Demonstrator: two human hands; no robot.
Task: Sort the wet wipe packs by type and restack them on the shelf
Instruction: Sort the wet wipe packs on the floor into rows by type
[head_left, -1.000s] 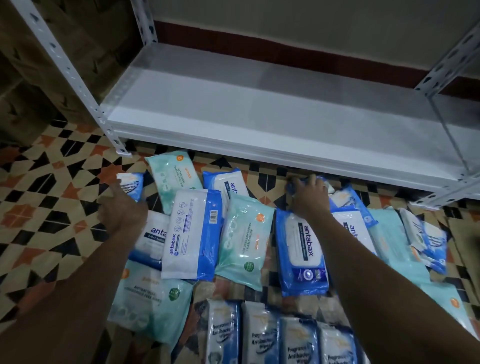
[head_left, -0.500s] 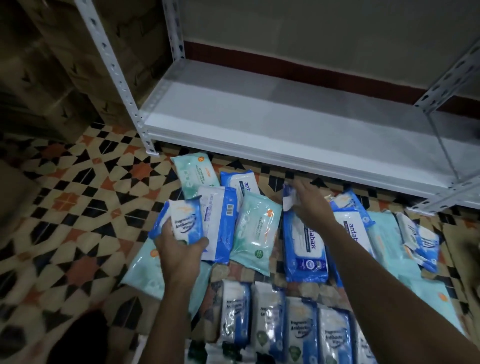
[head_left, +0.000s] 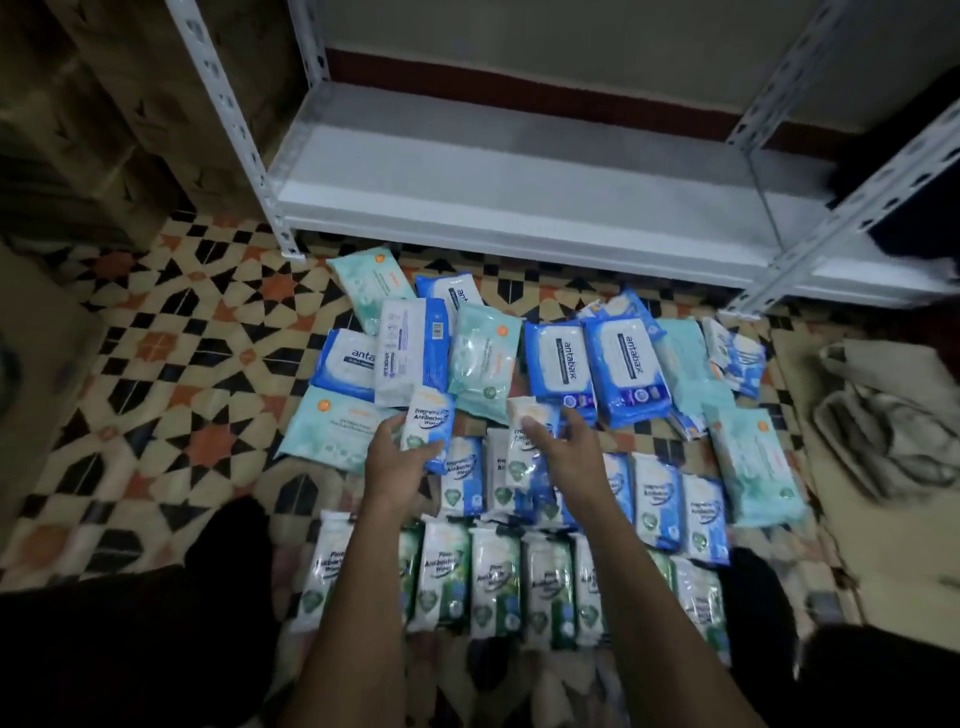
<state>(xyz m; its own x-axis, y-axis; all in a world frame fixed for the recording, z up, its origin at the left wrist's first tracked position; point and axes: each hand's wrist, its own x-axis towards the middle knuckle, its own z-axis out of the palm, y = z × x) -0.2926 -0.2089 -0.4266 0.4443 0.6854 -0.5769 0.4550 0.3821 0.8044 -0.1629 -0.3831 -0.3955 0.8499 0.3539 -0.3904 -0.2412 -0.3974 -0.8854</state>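
**A:** What are the hands doing just now?

**B:** Each is holding one small blue-and-white pack. The left hand (head_left: 400, 457) is curling its fingers round a small blue pack (head_left: 428, 431), and the right hand (head_left: 563, 449) is gripping another small pack (head_left: 527, 441) of what looks like the same type. Both packs are hanging just above the row of small blue packs (head_left: 657, 506), on the side of that row nearer the shelf (head_left: 519, 208).

**A:** So how should this step be done well?

**B:** My judgement: they are gathering like with like. They should be checking that the labels match before laying the packs down, then setting them flat and square at the row's left end, not on the green packs (head_left: 496, 587) lying nearer the person than the row. The foil looks slippery, so a grip across the width should be holding better than a pinch at a corner.

**A:** And the rest?

**B:** The big antabax packs (head_left: 626, 364) and the pale teal packs (head_left: 483, 358) are lying mixed between the row and the shelf, some overlapping. The shelf board is carrying no packs yet.

**A:** The room?

**B:** The packs are sitting on a patterned tiled floor (head_left: 171, 332). A wall with a dark red skirting is standing behind the shelf, and crumpled grey cloth (head_left: 883, 415) is lying right of the row.
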